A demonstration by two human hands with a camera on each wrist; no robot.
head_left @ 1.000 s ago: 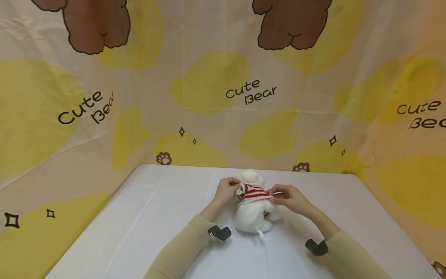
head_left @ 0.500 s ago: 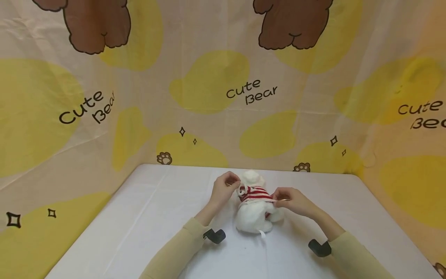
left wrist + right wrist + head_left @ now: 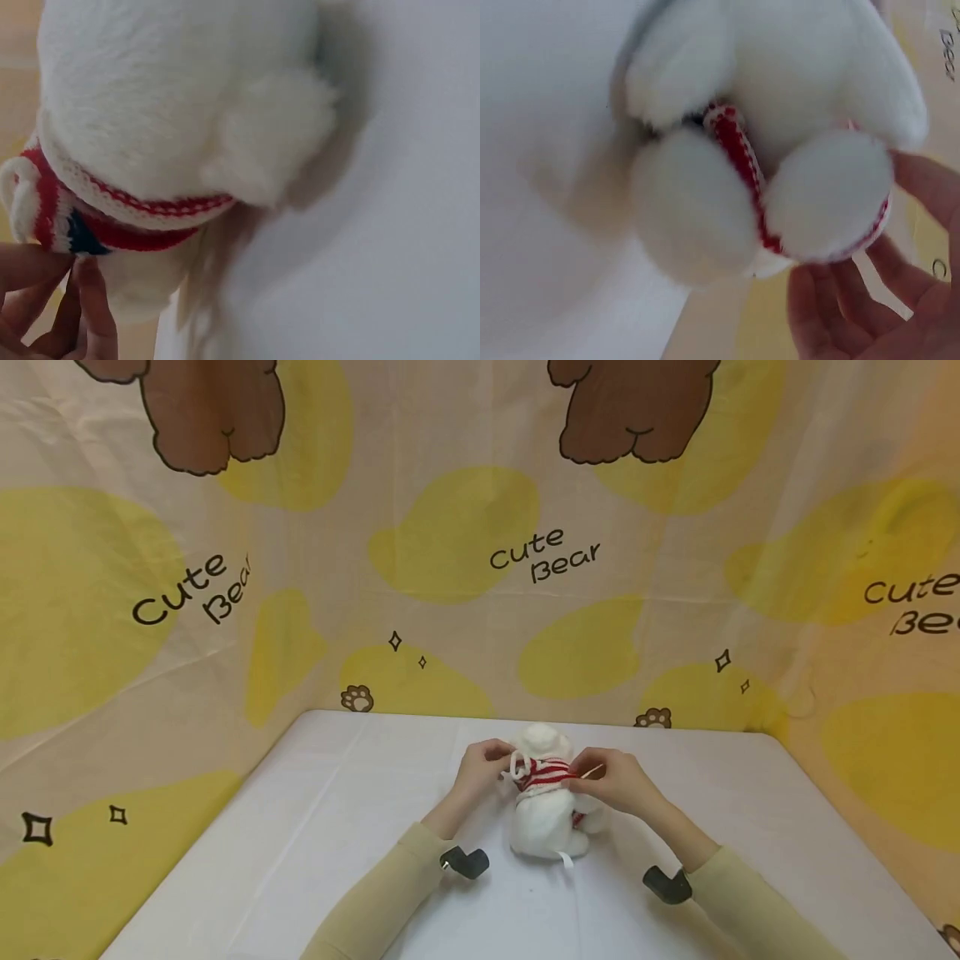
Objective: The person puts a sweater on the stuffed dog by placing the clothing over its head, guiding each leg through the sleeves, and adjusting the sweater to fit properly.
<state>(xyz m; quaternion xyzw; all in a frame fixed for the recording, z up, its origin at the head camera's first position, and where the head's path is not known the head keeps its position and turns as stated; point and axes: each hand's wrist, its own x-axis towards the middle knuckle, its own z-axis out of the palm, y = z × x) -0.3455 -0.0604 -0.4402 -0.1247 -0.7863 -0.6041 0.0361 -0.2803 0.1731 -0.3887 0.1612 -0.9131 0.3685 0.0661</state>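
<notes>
A white plush toy lies on the table in the head view, its short white tag toward me. It wears a red-and-white striped knitted sweater, with a white loop at the left and a dark blue patch in the left wrist view. My left hand pinches the sweater's edge beside that loop; thumb and fingertips meet there. My right hand holds the sweater's right side. In the right wrist view its thumb and fingers curve around a paw where the red-and-white knit edge passes. Some fingertips hide behind the toy.
The toy rests on a white table toward its far edge. Behind and at both sides hangs a cloth printed with bears and yellow patches. A black wrist mount sits at the left cuff, another black mount at the right.
My right hand shifts slightly right, then comes back left and higher on the sweater. The left hand rises a little and lowers again, and the white loop stands out more. The toy stays nearly in place.
</notes>
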